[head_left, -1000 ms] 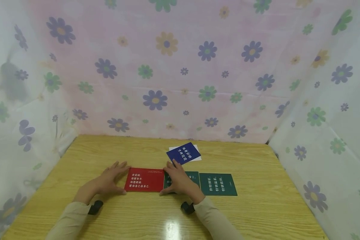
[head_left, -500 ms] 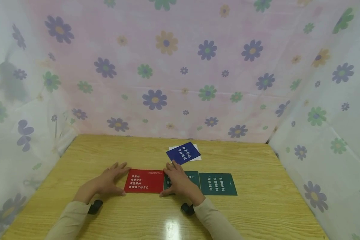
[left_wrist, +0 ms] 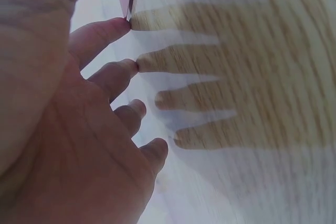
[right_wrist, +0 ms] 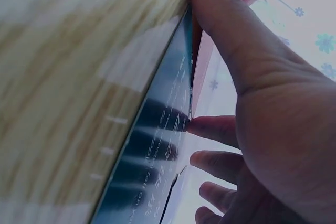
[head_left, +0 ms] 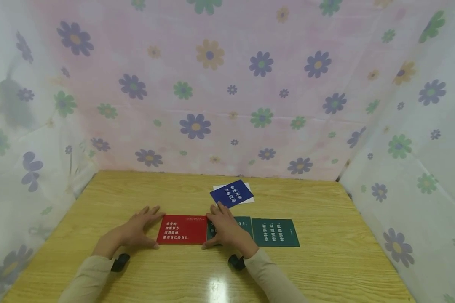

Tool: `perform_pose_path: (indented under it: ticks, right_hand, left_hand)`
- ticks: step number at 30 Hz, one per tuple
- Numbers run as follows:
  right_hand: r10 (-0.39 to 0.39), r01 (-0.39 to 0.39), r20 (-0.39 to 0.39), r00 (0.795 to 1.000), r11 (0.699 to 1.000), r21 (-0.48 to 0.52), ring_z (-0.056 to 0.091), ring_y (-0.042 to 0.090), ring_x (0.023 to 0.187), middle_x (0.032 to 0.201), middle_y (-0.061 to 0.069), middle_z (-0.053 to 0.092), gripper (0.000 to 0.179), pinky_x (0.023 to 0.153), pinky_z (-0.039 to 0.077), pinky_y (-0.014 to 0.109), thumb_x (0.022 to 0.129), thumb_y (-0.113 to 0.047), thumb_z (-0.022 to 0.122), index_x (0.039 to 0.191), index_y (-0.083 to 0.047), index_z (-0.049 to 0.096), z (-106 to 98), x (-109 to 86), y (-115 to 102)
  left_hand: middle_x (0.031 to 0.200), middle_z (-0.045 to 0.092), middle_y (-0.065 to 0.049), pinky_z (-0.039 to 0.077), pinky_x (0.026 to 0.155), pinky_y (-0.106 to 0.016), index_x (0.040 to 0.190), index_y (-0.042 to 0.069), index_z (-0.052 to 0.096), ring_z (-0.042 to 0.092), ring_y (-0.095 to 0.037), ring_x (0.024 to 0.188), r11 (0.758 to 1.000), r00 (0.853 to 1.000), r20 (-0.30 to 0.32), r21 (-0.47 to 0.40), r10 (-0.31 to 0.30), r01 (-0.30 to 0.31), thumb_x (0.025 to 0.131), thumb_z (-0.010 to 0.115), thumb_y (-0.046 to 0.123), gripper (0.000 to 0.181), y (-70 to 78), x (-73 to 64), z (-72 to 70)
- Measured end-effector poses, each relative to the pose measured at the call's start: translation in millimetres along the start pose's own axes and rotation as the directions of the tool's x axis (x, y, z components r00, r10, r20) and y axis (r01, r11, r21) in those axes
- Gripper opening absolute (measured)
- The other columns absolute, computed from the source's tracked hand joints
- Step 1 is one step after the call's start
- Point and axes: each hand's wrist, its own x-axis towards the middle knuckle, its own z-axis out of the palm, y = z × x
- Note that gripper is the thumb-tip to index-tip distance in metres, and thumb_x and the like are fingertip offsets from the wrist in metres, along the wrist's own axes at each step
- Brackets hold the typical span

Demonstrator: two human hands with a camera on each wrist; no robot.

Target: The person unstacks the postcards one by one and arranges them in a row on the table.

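Floral sheeting (head_left: pixel 227 111) backs the surface (head_left: pixel 167 277). Left hand (head_left: pixel 134 230) and right hand (head_left: pixel 228 229) (grips wide) flank a red card (head_left: pixel 183 230); the right wrist view adds cursive (right_wrist: pixel 156 140).

Red card (head_left: pixel 183 229) w/ white txt. Mid green card (head_left: pixel 243 223) & far-R green card (head_left: pixel 276 232): both dk green, white txt too. Blue card (head_left: pixel 231 195): deep blue, white txt. White card (head_left: pixel 249 200). Worktop (head_left: pixel 174 273): yellowish w/ brown grain. Backdrop (head_left: pixel 227 103): pale pink w/ purple, green & orange flwrs; side sheets (head_left: pixel 413 172): whitish, similar print. Sleeves (head_left: pixel 86 281) beige, wrist bands (head_left: pixel 120 262) black.
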Motion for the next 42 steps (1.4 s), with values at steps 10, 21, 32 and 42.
perform_pose_path:
  ticks: [10, 21, 32, 42]
  right_hand:
    - [-0.012, 0.012, 0.015, 1.0, 1.0, -0.003, 0.014, 0.038, 0.157, 0.165, 0.018, 0.031, 0.098, 0.127, 0.015, 0.052, 0.074, -0.052, 0.088, 0.15, -0.005, 0.048, -0.3, -1.4, -0.2]
    - [-0.042, 0.041, 0.038, 0.998, 0.999, 0.022, 0.014, 0.035, 0.157, 0.167, 0.012, 0.027, 0.107, 0.127, 0.016, 0.052, 0.079, -0.057, 0.082, 0.159, -0.006, 0.033, -3.4, -13.3, -1.2]
    - [-0.118, 0.109, 0.025, 0.993, 0.968, 0.225, 0.003, 0.034, 0.158, 0.172, 0.007, 0.014, 0.106, 0.123, 0.022, 0.06, 0.088, -0.052, 0.075, 0.165, -0.012, 0.013, -7.0, -38.7, 12.1]
    - [-0.046, 0.05, -0.02, 0.999, 0.967, 0.251, 0.003, 0.041, 0.157, 0.171, 0.014, 0.013, 0.104, 0.121, 0.018, 0.068, 0.09, -0.049, 0.074, 0.164, -0.009, 0.013, -18.9, -68.7, 57.6]
  left_hand:
    - [0.163, 0.021, -0.032, 0.006, 0.113, -0.079, 0.154, 0.0, 0.041, 0.007, -0.063, 0.146, 1.0, 1.0, 0.01, 0.0, 0.004, -0.004, 0.076, 0.089, 0.035, 0.098, -1.9, -1.1, 0.6]
    - [0.164, 0.021, -0.03, 0.004, 0.114, -0.078, 0.154, 0.001, 0.041, 0.008, -0.059, 0.148, 0.998, 0.997, -0.071, 0.056, 0.017, -0.013, 0.075, 0.088, 0.048, 0.104, 3.3, -3.5, 4.7]
    - [0.164, 0.029, -0.023, 0.009, 0.117, -0.075, 0.155, 0.006, 0.041, 0.017, -0.053, 0.15, 0.988, 0.982, -0.184, 0.151, 0.043, -0.015, 0.091, 0.068, 0.056, 0.085, 20.1, -2.1, 20.0]
    - [0.165, 0.029, -0.018, 0.007, 0.12, -0.072, 0.156, 0.007, 0.042, 0.014, -0.05, 0.153, 0.995, 0.994, -0.104, 0.093, 0.027, -0.018, 0.099, 0.056, 0.055, 0.076, 42.3, 6.9, 32.3]
